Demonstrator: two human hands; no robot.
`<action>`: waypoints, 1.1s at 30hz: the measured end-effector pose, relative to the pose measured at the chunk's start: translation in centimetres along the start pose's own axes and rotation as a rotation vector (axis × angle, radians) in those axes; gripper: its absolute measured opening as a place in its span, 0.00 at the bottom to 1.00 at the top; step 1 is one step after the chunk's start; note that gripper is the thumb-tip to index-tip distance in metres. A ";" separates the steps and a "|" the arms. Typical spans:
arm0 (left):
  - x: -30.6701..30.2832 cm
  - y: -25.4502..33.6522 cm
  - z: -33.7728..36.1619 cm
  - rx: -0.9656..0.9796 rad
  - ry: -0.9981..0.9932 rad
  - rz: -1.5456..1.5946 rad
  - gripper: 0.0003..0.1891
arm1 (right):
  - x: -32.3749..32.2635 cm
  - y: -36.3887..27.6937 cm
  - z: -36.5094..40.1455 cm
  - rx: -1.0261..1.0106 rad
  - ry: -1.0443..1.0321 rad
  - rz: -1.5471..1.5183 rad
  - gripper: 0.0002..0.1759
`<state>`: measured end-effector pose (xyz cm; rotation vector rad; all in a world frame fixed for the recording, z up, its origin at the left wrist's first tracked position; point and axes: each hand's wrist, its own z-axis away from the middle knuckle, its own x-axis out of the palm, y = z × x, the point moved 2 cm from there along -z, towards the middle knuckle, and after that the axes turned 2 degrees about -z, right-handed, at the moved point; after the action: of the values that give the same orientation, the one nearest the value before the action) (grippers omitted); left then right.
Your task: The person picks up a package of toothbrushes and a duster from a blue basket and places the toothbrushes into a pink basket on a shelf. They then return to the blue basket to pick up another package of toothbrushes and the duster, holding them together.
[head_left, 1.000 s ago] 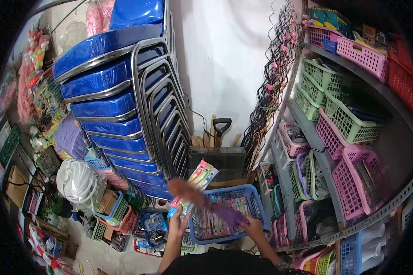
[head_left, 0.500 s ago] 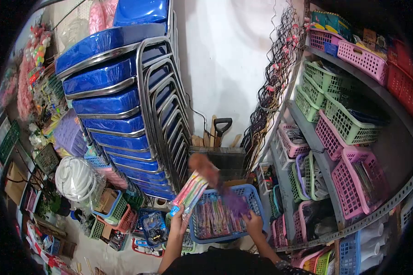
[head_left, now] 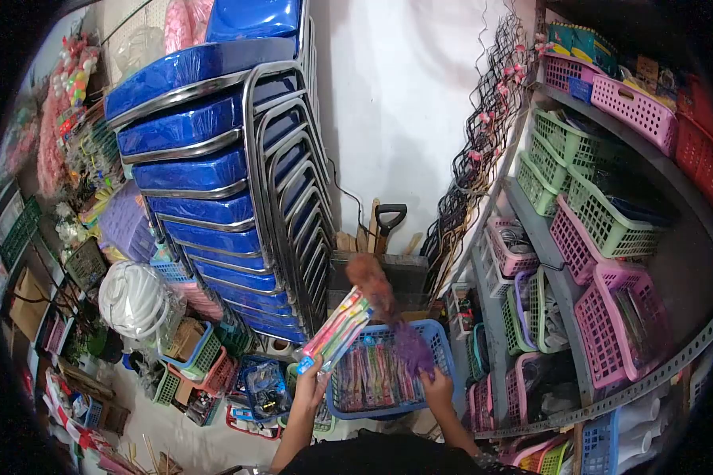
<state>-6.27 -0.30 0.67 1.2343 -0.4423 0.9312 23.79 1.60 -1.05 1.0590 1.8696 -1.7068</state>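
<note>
A clear packet of colourful toothbrushes (head_left: 337, 331), with a blue label at its lower end, is gripped by its bottom corner in my left hand (head_left: 312, 386). My right hand (head_left: 438, 392) is closed round the purple end of a feather duster (head_left: 409, 348). Its brown, fluffy tip points up and away and overlaps the packet's upper end in this view. Below both lies a blue plastic basket (head_left: 445, 348) filled with rows of similar colourful packets (head_left: 376, 376).
Blue padded chairs (head_left: 206, 131) stand in a tall stack at left. Metal shelves (head_left: 558, 297) with pink and green baskets rise on the right. A black shovel handle (head_left: 390, 212) sticks up behind the blue basket. Several small baskets (head_left: 206, 356) sit on the floor at left.
The feather duster's brown tip has shifted right and slightly up relative to the packet. The whole view has drifted a little; both hands keep their hold.
</note>
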 end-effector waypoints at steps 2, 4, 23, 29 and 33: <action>0.5 0.1 0.2 0.013 0.025 -0.005 0.15 | -1.5 -2.5 1.0 -0.043 -0.199 -0.194 0.21; -0.8 -0.4 -0.6 0.047 -0.148 0.102 0.14 | -1.3 -0.9 1.5 -0.238 -0.309 -0.100 0.24; 5.2 -4.5 1.0 0.064 0.146 -0.016 0.13 | -3.8 3.9 -4.0 -0.078 -0.098 -0.034 0.18; 4.8 -7.6 -0.8 0.158 -0.186 0.305 0.12 | -6.5 2.8 -4.3 -0.419 -0.422 -0.073 0.21; 8.3 -8.1 1.1 0.081 0.111 0.056 0.13 | -5.4 5.2 -8.0 -0.341 -0.355 0.051 0.20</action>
<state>5.09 1.31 2.24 1.2414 -0.3558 1.0682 32.74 7.69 0.82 0.6195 1.7965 -1.3736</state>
